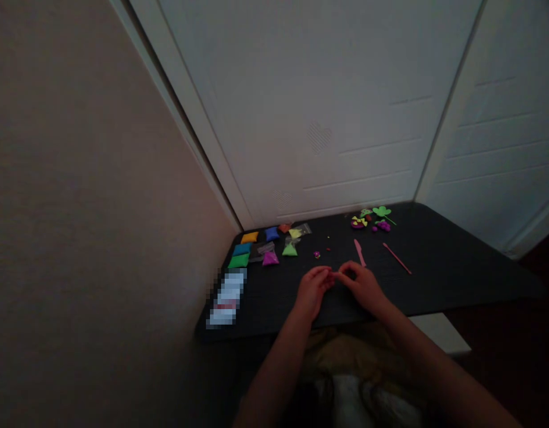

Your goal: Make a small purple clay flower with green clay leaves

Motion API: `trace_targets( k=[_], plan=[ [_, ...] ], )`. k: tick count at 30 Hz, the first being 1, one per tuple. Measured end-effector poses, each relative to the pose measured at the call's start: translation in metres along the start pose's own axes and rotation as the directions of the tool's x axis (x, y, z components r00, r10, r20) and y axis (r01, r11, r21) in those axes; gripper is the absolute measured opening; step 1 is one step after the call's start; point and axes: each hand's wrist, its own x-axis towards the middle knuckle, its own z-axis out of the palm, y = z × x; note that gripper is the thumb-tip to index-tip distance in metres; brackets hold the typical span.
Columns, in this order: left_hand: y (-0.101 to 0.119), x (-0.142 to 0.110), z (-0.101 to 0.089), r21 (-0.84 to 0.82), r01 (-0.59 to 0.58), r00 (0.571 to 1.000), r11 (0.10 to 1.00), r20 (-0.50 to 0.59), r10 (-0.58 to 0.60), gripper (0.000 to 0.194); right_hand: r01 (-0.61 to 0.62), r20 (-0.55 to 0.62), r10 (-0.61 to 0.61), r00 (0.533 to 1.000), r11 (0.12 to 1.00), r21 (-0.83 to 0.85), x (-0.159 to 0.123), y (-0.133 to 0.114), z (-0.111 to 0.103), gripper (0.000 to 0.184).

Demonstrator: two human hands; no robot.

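Observation:
My left hand (313,288) and my right hand (362,284) meet over the near middle of a dark table (457,261). Their fingertips pinch a small reddish piece of clay (335,275) between them. Both hands have curled, closed fingers. A pink plastic knife (359,252) lies just beyond my right hand. A thin pink stick tool (396,258) lies further right. A tiny purple clay bit (317,254) sits just beyond my left hand.
Several small bags of coloured clay (256,245) lie at the table's far left. Finished clay shapes with green leaves (372,219) sit at the far edge. A blurred white sheet (227,297) lies at the near left. White panelled walls close the back.

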Motion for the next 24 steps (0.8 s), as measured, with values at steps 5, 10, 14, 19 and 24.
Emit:
trace_targets(
  k=[5, 10, 14, 19, 24],
  plan=[
    [-0.0015, 0.0013, -0.0008, -0.002, -0.009, 1.0, 1.0, 0.007, 0.009, 0.019, 0.012, -0.008, -0.012, 1.0, 1.0, -0.01, 0.0002, 0.0026, 0.0001, 0.021],
    [-0.003, 0.0027, -0.0015, 0.0, -0.007, 1.0, 1.0, 0.012, 0.007, 0.019, 0.043, 0.015, -0.043, 0.999, 0.999, -0.002, 0.0004, -0.0004, -0.0019, 0.025],
    [-0.0024, 0.0019, -0.0006, 0.0, -0.009, 1.0, 1.0, 0.01, 0.009, 0.018, 0.046, -0.002, -0.046, 0.999, 0.999, -0.016, -0.0005, 0.0005, -0.0016, 0.024],
    [-0.0017, 0.002, -0.0004, 0.004, -0.017, 1.0, 1.0, 0.018, 0.016, 0.017, 0.075, -0.018, -0.075, 0.997, 0.997, -0.032, -0.0004, 0.0028, -0.0002, 0.022],
    [-0.0034, 0.0028, -0.0017, 0.02, -0.019, 0.999, 1.0, 0.033, 0.019, 0.016, 0.149, 0.0, -0.149, 0.989, 0.989, -0.019, 0.0009, 0.0013, -0.0016, 0.026]
  ],
)
